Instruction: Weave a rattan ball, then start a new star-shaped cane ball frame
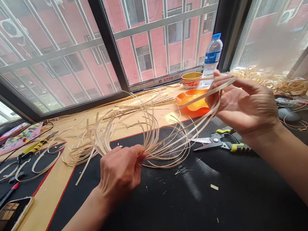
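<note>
My left hand (119, 173) grips a fanned bunch of thin pale bamboo strips (152, 142) at their gathered ends, and the strips curve away in long loops. My right hand (242, 106) pinches a single flat strip (208, 92) between thumb and fingers, above the right part of the bunch. Its far end reaches past an orange wavy dish (193, 104). Just below my right hand lie yellow-and-black handled shears (221, 142) on a black mat (168, 213) with a red border, scattered with small offcuts.
A heap of loose strips (279, 83) lies at the right by the window. A gold tin (192, 80) and a water bottle (213, 54) stand on the sill. Yellow-handled pliers (34, 148) and a phone (7, 226) lie at the left.
</note>
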A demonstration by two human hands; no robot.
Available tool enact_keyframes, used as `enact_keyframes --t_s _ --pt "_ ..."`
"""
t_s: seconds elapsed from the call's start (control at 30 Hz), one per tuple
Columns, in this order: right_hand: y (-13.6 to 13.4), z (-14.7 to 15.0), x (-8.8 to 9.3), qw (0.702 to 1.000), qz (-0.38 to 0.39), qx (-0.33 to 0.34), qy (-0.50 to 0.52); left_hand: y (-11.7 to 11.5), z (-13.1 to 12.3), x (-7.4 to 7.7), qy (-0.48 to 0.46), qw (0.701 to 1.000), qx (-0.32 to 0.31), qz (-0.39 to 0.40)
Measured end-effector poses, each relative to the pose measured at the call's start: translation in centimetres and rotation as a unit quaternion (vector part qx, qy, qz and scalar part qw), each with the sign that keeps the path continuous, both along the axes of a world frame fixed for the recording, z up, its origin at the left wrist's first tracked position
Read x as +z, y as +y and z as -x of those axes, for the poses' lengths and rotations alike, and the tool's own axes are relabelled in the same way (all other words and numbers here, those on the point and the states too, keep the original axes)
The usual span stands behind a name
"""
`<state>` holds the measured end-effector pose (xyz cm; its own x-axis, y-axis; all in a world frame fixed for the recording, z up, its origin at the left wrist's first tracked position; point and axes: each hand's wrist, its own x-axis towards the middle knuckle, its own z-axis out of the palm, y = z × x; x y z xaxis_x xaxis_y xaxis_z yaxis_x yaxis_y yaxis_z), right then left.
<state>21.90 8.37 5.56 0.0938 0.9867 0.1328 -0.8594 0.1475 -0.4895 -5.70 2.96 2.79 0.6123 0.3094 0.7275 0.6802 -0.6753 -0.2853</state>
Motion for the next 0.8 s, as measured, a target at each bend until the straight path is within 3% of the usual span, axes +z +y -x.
enact_keyframes --t_s 0.2,0.33,0.47,0.53,0.6,0.7,0.8 --pt "0.4 -0.8 -1.1 0.999 -0.041 0.008 -0.011 0.0 0.7 -0.2 -0.073 0.966 0.223 -0.108" --pt "0.1 0.6 -1.1 0.999 -0.016 0.030 -0.030 0.2 1.1 -0.4 -0.124 0.950 0.259 -0.123" --pt "0.4 0.0 -0.8 0.998 0.028 -0.043 -0.028 0.6 1.3 -0.1 -0.158 0.929 0.317 -0.106" --pt "0.8 -1.1 -0.7 0.996 0.019 -0.085 -0.010 0.7 1.2 0.0 -0.174 0.924 0.330 -0.090" --pt "1.0 -1.8 -0.9 0.997 -0.012 -0.073 -0.008 0.7 1.1 0.0 -0.191 0.925 0.319 -0.079" --pt "0.9 -0.9 -1.4 0.997 -0.019 0.015 -0.070 0.5 0.7 -0.1 -0.218 0.930 0.285 -0.077" --pt "0.4 1.3 -2.3 0.966 0.014 0.131 -0.224 0.1 0.5 -0.4 -0.242 0.935 0.248 -0.081"
